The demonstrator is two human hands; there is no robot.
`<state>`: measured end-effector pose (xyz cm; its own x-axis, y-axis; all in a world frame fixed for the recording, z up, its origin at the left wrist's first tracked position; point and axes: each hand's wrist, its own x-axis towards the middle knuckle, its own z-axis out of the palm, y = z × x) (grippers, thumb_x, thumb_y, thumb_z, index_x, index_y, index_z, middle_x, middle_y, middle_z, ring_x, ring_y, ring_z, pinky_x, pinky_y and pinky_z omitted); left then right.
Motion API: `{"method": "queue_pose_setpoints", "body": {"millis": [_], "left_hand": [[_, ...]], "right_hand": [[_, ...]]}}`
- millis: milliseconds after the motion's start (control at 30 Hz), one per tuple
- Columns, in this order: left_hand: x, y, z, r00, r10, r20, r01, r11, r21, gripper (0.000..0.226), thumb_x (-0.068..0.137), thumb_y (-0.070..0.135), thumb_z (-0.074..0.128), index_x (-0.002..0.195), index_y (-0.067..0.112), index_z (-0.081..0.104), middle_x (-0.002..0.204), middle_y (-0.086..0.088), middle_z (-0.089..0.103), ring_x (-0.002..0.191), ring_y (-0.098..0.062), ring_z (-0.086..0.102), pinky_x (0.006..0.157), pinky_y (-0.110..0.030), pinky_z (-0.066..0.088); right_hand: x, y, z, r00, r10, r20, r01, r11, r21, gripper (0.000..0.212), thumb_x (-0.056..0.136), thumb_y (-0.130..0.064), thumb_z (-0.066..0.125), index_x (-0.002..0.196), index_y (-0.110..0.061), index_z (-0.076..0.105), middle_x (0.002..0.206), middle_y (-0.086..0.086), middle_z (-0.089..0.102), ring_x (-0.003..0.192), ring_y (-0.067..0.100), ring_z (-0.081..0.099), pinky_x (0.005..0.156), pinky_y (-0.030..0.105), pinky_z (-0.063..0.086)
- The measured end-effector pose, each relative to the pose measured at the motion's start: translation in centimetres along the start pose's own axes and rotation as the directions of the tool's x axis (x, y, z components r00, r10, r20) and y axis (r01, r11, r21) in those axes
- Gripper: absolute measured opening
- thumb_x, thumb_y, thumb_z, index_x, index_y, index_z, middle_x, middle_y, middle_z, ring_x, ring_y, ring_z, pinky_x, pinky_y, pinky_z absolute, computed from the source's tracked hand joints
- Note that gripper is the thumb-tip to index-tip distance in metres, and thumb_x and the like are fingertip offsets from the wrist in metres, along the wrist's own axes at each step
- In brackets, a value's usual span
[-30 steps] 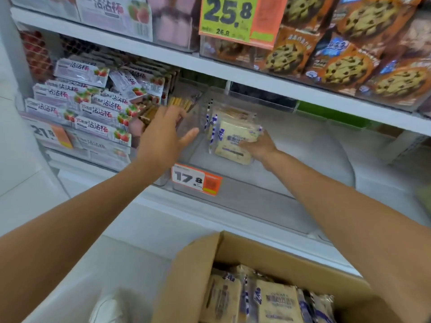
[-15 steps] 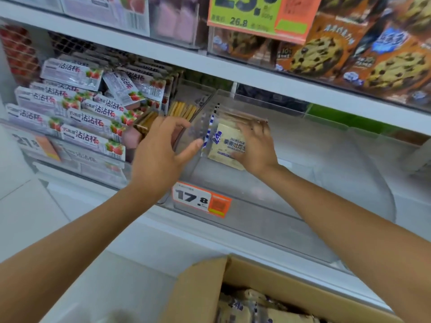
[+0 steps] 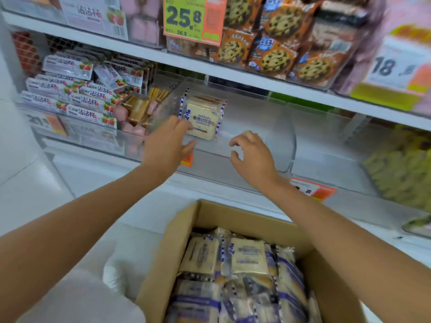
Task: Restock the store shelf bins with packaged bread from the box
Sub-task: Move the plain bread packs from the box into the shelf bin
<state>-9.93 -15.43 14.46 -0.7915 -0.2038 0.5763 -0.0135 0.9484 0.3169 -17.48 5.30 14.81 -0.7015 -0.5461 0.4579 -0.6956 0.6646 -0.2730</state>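
Middle shelf (image 3: 217, 183), clear bin (image 3: 268, 129): one bread pack (image 3: 203, 117) at the bin's left end, upright on its edge, label forward, leaning back a little, more wrapper showing just behind. Left grip (image 3: 166, 142) open, fingers straight and close together, reaching in at the bin's front left corner. Fingertips (image 3: 184, 127) at the pack's lower left edge, touching or just short of it, cannot tell which. Holds nothing. Right grip (image 3: 253, 157) before the bin's front wall, right of the pack and apart from it; fingers loosely curled, nothing between them. Below, at the bottom of the view: open cardboard box (image 3: 179, 229), packed with more bread packs (image 3: 247, 255) in the same blue-and-white wrapper, some flat, some on edge. Right forearm across the box's right corner. Left of the bin: strawberry boxes (image 3: 77, 101) stacked in a neighbouring bin, with brown snack packs (image 3: 137, 108) between those and the bread bin. Upper shelf: cookie bags (image 3: 277, 43) and a green price tag (image 3: 184, 17) reading 25.8. Orange tag (image 3: 187, 159) on the shelf edge just under the left grip, mostly covered. Second orange tag (image 3: 312, 188) beside the right wrist. Far right: yellowish-green packs (image 3: 401, 169), blurred.
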Motion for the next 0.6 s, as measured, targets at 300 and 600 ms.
{"method": "queue_pose_setpoints", "body": {"millis": [300,600], "left_hand": [[-15.0,6.9,5.6,0.599,0.079,0.797,0.116,0.976,-0.184,0.025,0.091,0.039,0.067,0.108,0.022,0.065,0.106,0.008,0.065,0.096,-0.010,0.059,0.090,-0.036,0.050],[-18.4,6.0,8.6,0.541,-0.067,0.839,0.279,0.955,-0.103,0.019,0.090,0.037,0.068,0.105,0.026,0.064,0.099,0.011,0.063,0.090,-0.005,0.057,0.074,-0.016,0.043]], "right_hand": [[-21.3,7.6,1.4,0.746,0.307,0.591,-0.320,0.944,-0.086,0.028,0.094,-0.025,0.059,0.122,-0.026,0.060,0.124,-0.005,0.056,0.103,0.018,0.060,0.091,0.037,0.048],[-23.0,10.0,9.6,0.579,0.622,0.528,-0.714,0.699,-0.040,0.076,0.090,-0.043,0.063,0.149,-0.008,0.029,0.125,0.012,0.062,0.118,0.030,0.055,0.098,0.041,0.045]]}}
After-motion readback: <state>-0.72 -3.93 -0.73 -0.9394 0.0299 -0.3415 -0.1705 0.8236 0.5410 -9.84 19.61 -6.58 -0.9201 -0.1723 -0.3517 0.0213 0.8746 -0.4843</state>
